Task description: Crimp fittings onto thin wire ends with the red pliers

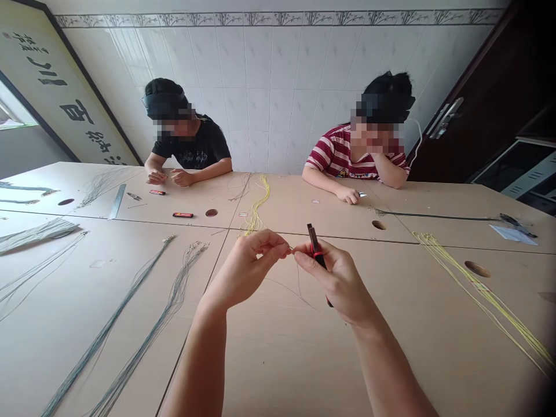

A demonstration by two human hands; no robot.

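Observation:
In front of me, above the table, the fingertips of both hands meet. My left hand (256, 263) pinches the end of a thin dark cord (298, 281), which hangs down and trails across the tabletop. Thumb and forefinger of my right hand (336, 275) are pinched at the same spot, partly hiding the cord's tip. Through the right palm runs a slim black-and-red tool (319, 259), its black end pointing up and away; its kind is not clear. Just beyond my left hand lies a bundle of yellow cords (259, 202).
Grey-blue cord bundles (117, 321) stretch along the left, yellow cords (482, 284) along the right. A metal ruler (117, 201) and red-and-black items (183, 215) lie farther off. The table (282, 359) has round holes. Two people (191, 142) sit opposite.

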